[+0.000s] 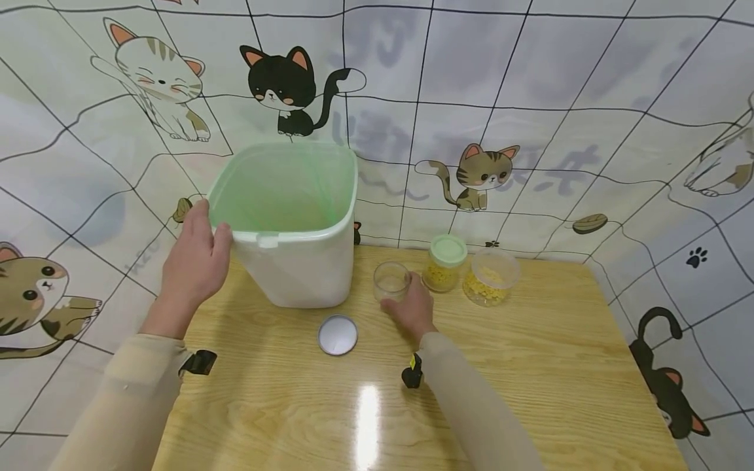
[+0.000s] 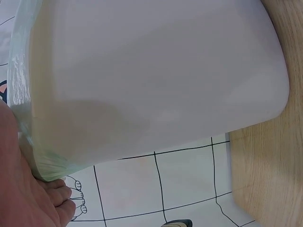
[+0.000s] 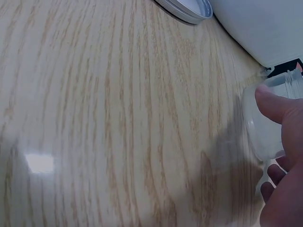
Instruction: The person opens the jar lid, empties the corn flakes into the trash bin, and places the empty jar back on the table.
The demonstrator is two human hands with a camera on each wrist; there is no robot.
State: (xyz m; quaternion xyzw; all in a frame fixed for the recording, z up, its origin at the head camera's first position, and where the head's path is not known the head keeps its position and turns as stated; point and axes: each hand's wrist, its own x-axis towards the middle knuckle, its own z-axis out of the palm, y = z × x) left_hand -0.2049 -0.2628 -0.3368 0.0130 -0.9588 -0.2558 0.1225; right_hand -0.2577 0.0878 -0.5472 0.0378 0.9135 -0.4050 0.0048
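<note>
My left hand [image 1: 199, 255] holds the near left corner of a white trash bin [image 1: 300, 268]. Its thumb is at the front corner and its fingers lie along the left side. A thin green liner [image 1: 283, 190] lines the bin and folds over its rim. With thumb and fingers around its side, my right hand [image 1: 413, 302] grips a clear jar [image 1: 389, 278] without a lid, to the right of the bin. In the right wrist view the thumb presses on the jar's wall [image 3: 265, 127]. A round silver lid [image 1: 338, 335] lies nearer me on the table.
Right of the gripped jar stand a clear jar with a pale green lid [image 1: 448, 252] and a wider clear tub [image 1: 491, 278], both with yellow pieces inside. The wooden table [image 1: 530, 379] meets a cat-patterned cloth wall [image 1: 389, 131] behind them.
</note>
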